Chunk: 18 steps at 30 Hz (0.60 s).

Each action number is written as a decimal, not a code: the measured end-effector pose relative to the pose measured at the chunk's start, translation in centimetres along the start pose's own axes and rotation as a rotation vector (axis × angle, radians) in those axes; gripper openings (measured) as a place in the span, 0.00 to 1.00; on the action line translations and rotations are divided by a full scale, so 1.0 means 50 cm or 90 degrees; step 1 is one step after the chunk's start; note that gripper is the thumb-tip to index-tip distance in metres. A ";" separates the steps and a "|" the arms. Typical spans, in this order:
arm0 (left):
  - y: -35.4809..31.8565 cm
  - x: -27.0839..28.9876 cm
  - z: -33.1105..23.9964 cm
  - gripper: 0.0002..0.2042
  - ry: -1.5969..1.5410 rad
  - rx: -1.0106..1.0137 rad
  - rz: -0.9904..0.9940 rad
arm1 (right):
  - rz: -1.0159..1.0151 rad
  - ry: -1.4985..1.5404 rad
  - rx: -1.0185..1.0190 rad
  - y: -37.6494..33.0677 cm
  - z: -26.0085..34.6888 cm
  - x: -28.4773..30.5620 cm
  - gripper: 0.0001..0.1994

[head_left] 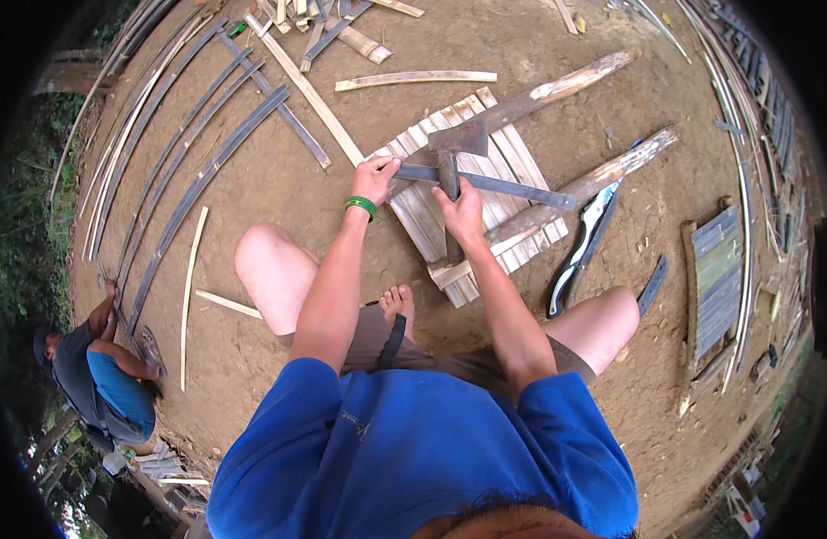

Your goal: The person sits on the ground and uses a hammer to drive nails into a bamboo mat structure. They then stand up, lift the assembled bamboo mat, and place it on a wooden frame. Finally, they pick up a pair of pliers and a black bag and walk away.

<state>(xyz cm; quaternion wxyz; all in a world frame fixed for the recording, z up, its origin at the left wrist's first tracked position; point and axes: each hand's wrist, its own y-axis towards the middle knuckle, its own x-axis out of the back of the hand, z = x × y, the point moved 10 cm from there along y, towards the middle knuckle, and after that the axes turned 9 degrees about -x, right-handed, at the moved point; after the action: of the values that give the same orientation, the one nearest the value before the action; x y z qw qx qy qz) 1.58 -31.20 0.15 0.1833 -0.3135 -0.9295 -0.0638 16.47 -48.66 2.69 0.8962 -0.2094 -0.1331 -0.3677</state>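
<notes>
My left hand (374,181) pinches the left end of a dark flat strip (521,189), which looks like split bamboo. The strip lies across a panel of pale bamboo slats (512,166) and over the lower of two rough poles (602,175). My right hand (463,216) is wrapped round the handle of a hatchet (460,138). Its dark metal head sits beyond the strip, and the handle crosses over the strip. Whether the head touches the slats, I cannot tell. Right of the panel lies a saw-like tool with a white and black handle (575,256).
Long dark bamboo strips (216,162) lie on the dirt at left, where another person (108,377) crouches. Pale sticks (413,79) and offcuts lie at the far side. A finished-looking slatted panel (714,278) rests at right. My bare foot (398,303) is close to the work.
</notes>
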 end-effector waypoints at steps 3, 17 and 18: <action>0.002 -0.010 -0.022 0.09 0.023 -0.032 0.005 | -0.036 0.053 0.005 0.007 -0.004 0.009 0.18; -0.008 -0.003 -0.078 0.07 0.125 -0.167 -0.019 | 0.009 0.002 0.034 -0.015 0.005 -0.012 0.17; -0.011 -0.006 -0.083 0.06 0.133 -0.180 -0.028 | 0.004 0.006 0.044 -0.016 0.006 -0.011 0.17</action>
<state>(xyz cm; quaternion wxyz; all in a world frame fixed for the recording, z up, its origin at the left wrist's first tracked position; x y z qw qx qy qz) 2.72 -32.80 3.86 0.2320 -0.3074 -0.8938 -0.2300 15.47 -48.69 2.98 0.9046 -0.1771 -0.1405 -0.3615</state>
